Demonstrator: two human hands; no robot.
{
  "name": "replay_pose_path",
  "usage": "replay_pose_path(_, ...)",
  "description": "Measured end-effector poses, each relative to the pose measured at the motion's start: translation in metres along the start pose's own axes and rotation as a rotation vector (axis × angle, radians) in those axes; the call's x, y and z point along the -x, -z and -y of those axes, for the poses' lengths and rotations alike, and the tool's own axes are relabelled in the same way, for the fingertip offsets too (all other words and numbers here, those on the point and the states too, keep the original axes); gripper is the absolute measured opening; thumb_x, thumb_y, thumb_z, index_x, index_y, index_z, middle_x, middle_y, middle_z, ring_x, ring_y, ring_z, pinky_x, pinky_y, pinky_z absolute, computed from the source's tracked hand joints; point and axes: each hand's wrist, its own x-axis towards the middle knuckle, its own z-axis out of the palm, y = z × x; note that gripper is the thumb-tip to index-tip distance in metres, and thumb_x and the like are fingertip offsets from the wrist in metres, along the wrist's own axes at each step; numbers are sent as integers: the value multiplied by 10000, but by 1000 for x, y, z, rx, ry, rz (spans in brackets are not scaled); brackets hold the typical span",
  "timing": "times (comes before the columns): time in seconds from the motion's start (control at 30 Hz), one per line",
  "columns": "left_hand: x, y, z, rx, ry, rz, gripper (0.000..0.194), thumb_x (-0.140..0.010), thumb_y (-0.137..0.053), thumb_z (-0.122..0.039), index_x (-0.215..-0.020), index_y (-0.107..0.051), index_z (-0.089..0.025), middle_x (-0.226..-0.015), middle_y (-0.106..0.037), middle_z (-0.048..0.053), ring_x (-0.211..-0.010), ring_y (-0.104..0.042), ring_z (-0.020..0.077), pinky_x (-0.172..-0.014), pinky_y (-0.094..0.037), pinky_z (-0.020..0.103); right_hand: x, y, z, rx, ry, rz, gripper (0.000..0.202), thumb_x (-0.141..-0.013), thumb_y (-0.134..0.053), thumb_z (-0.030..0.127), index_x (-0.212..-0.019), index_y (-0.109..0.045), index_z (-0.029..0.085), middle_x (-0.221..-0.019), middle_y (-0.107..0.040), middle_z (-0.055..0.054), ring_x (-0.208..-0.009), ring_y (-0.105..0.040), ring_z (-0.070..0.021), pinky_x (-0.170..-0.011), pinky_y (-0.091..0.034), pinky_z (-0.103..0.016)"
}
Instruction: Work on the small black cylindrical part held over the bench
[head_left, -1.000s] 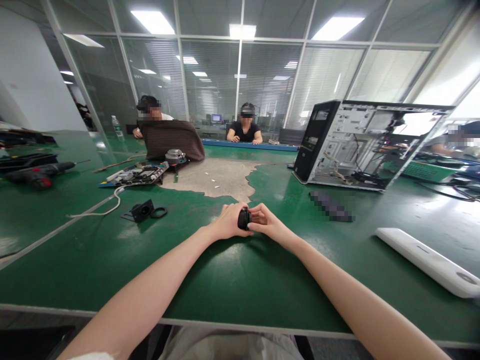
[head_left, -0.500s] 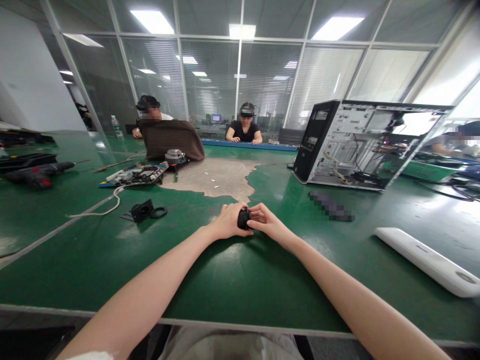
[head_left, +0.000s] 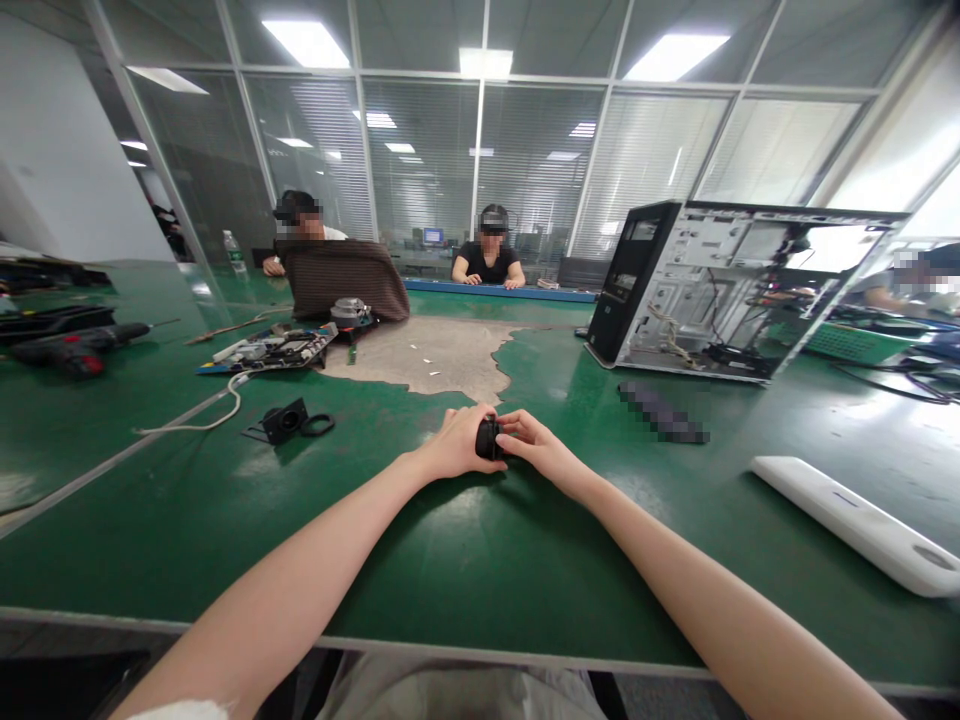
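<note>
A small black rounded part [head_left: 487, 438], perhaps a camera lens piece, is held between both hands just above the green table [head_left: 480, 560]. My left hand [head_left: 455, 442] wraps round its left side, thumb below and fingers over the far side. My right hand [head_left: 531, 440] grips it from the right with thumb and fingertips. The fingers cover much of it, so its exact kind is unclear. To the left, a black square part with a round opening [head_left: 286, 422] lies on the table, with a black ring [head_left: 317, 425] beside it.
An open computer case [head_left: 675, 290] stands at the right, near a pixelated dark object [head_left: 664, 412] and a long white device [head_left: 855, 520]. Left are a circuit board [head_left: 270, 350], a brown cover [head_left: 341, 278] and a power drill [head_left: 82, 348]. Two people sit across the table.
My right thumb and fingertips have shifted slightly on the black part. My left hand keeps its hold, and the part stays in almost the same place.
</note>
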Motion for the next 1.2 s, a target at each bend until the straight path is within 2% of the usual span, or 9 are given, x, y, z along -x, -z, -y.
replay_pose_path(0.13, 0, 0, -1, 11, 6, 6, 605, -520, -644, -490, -997, -403, -207, -953, -523, 34, -884, -493, 226, -762, -308, 339, 2, 2, 0, -39, 59, 86, 345, -639, -641, 258, -896, -413, 224, -879, -563, 1, -860, -542, -142, -787, -418, -330)
replay_pose_path(0.27, -1, 1, -2, 15, 24, 14, 610, -516, -651, -482, -1004, -404, -211, -965, -523, 33, -896, -494, 228, -770, -307, 342, 1, 0, 0, -19, 61, 16, 232, -697, -581, 309, -840, -424, 218, -889, -563, 2, -855, -539, -133, -798, -413, -328)
replay_pose_path(0.37, 0, 2, -3, 20, 26, 18, 611, -519, -653, -479, -1009, -405, -211, -968, -524, 34, -902, -493, 229, -779, -304, 345, -1, -1, -1, -6, 45, -16, 222, -713, -562, 325, -858, -435, 215, -888, -558, 0, -845, -539, -132, -796, -415, -326)
replay_pose_path(0.5, 0, 1, -2, 9, 26, 12, 613, -520, -652, -484, -1010, -405, -210, -970, -523, 38, -900, -490, 230, -779, -306, 347, -1, 0, -1, 15, 5, -14, 267, -707, -569, 315, -921, -450, 210, -919, -549, -16, -845, -540, -137, -808, -411, -334)
replay_pose_path(0.7, 0, 1, -2, 1, 8, 11, 601, -532, -642, -491, -1002, -400, -206, -958, -523, 34, -887, -491, 224, -763, -312, 337, 2, 0, 5, -40, 72, 90, 320, -650, -635, 264, -887, -424, 218, -910, -553, -5, -879, -534, -141, -800, -409, -323)
replay_pose_path(0.87, 0, 1, -2, 11, 18, 18, 620, -519, -647, -495, -1009, -398, -209, -964, -522, 34, -896, -490, 228, -773, -306, 342, 1, -2, 2, -12, 72, 4, 210, -714, -561, 327, -840, -438, 213, -909, -556, -3, -854, -534, -130, -800, -404, -319)
replay_pose_path(1.0, 0, 1, -2, 17, 23, 15, 618, -514, -651, -492, -1005, -403, -211, -964, -521, 36, -900, -489, 229, -776, -304, 345, 0, -2, -1, 16, 30, -16, 255, -713, -560, 325, -917, -449, 219, -894, -554, -8, -842, -537, -136, -799, -411, -331)
replay_pose_path(1.1, 0, 1, -2, 19, 37, 15, 610, -512, -656, -480, -1002, -408, -215, -958, -523, 34, -895, -491, 228, -781, -302, 350, 0, -1, 0, 26, -2, -19, 276, -704, -568, 328, -930, -461, 212, -923, -549, -22, -859, -538, -144, -815, -408, -349)
replay_pose_path(1.2, 0, 2, -3, 22, 39, 20, 603, -517, -653, -475, -1002, -409, -214, -955, -525, 34, -893, -492, 230, -777, -303, 349, 2, 0, 1, -11, 35, 33, 310, -664, -615, 294, -911, -447, 212, -930, -553, -20, -894, -530, -149, -822, -406, -348)
